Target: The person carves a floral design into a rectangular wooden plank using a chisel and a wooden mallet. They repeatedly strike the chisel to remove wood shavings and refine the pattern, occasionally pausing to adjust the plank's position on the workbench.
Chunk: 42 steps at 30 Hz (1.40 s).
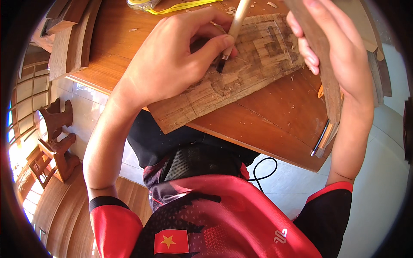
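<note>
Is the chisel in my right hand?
No, your left hand holds the chisel, while your right hand holds a length of brown wood.

You are working in bright daylight that is coming mainly from the left, where the lattice (pixel 26 107) is burning out to white. Glare is whitening the floor tiles (pixel 87 95) on that side, and your left forearm (pixel 103 146) is catching a strong highlight. Dark shade is pooling beneath your left hand (pixel 170 60). The carved wooden board (pixel 258 53) is showing fairly crisp grain, while fisheye distortion is bending straight edges and black is swallowing the corners.
</note>
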Motion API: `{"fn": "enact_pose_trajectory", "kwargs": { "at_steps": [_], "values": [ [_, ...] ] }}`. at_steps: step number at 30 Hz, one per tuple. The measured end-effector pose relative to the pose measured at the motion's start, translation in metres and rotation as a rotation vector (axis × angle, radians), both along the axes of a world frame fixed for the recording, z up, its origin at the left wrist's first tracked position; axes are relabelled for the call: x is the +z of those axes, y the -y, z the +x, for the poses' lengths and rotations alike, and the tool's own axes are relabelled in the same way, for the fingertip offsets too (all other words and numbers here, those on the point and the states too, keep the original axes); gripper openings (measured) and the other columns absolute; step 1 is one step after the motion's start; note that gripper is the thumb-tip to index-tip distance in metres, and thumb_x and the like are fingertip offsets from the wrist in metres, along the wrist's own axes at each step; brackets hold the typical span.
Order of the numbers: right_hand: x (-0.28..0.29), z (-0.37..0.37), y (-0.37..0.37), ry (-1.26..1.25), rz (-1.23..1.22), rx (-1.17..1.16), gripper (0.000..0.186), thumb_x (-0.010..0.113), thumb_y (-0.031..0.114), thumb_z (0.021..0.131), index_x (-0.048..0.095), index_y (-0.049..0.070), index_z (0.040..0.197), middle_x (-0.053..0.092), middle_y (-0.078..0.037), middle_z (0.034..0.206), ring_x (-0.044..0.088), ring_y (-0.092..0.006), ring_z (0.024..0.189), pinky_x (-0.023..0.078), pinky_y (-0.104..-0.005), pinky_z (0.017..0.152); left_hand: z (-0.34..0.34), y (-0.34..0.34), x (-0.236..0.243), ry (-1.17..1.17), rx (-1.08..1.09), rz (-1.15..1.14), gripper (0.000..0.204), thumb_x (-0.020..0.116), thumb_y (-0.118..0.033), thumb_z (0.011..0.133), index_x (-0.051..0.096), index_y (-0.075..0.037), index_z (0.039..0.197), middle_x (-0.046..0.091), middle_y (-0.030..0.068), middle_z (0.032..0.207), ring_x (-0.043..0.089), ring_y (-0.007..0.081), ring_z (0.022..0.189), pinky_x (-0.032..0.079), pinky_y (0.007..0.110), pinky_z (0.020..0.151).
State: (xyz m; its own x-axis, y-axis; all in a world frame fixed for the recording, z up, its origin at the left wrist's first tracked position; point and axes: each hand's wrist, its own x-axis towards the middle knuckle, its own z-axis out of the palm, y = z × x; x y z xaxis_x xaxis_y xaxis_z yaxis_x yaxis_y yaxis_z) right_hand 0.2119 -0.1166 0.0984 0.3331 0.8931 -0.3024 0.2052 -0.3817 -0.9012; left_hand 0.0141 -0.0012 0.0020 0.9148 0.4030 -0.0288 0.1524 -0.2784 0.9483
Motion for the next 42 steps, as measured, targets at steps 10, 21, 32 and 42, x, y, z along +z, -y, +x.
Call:
{"fn": "enact_pose_trajectory", "kwargs": {
  "at_steps": [10,21,32,42],
  "values": [
    [-0.032,0.0,0.03,0.047,0.07,0.044,0.053,0.042,0.04,0.111,0.054,-0.004,0.137,0.053,-0.004,0.087,0.044,-0.0057,0.053,0.037,-0.0206,0.047,0.003,-0.001,0.001,0.027,0.042,-0.128,0.026,0.057,-0.011,0.105,0.058,0.006,0.125,0.075,0.0088,0.099,0.066,0.0101,0.096,0.05,0.028,0.093],
    [-0.035,-0.006,0.05,-0.015,0.083,0.006,0.052,0.041,0.04,0.112,0.053,-0.005,0.135,0.054,-0.006,0.089,0.044,-0.0064,0.053,0.037,-0.0216,0.047,-0.004,0.009,0.006,0.074,0.055,0.093,0.021,0.056,-0.008,0.104,0.06,0.003,0.122,0.077,0.0092,0.1,0.069,0.0123,0.101,0.05,0.031,0.097],
    [-0.023,-0.012,0.057,0.058,0.105,-0.02,0.058,0.039,0.043,0.111,0.052,-0.008,0.136,0.053,-0.007,0.087,0.043,-0.0063,0.05,0.036,-0.0214,0.046,-0.016,0.01,0.002,0.116,0.059,0.095,0.021,0.056,-0.002,0.103,0.059,0.003,0.124,0.075,0.0116,0.105,0.069,0.0163,0.105,0.052,0.032,0.096],
    [-0.016,-0.02,0.058,0.095,0.101,-0.044,0.061,0.04,0.045,0.11,0.051,-0.009,0.136,0.053,-0.007,0.086,0.041,-0.006,0.049,0.035,-0.0209,0.046,-0.021,0.013,0.0,0.128,0.065,0.085,0.019,0.056,0.0,0.103,0.058,0.003,0.122,0.075,0.0128,0.105,0.07,0.017,0.104,0.054,0.03,0.093]
  ]
}}
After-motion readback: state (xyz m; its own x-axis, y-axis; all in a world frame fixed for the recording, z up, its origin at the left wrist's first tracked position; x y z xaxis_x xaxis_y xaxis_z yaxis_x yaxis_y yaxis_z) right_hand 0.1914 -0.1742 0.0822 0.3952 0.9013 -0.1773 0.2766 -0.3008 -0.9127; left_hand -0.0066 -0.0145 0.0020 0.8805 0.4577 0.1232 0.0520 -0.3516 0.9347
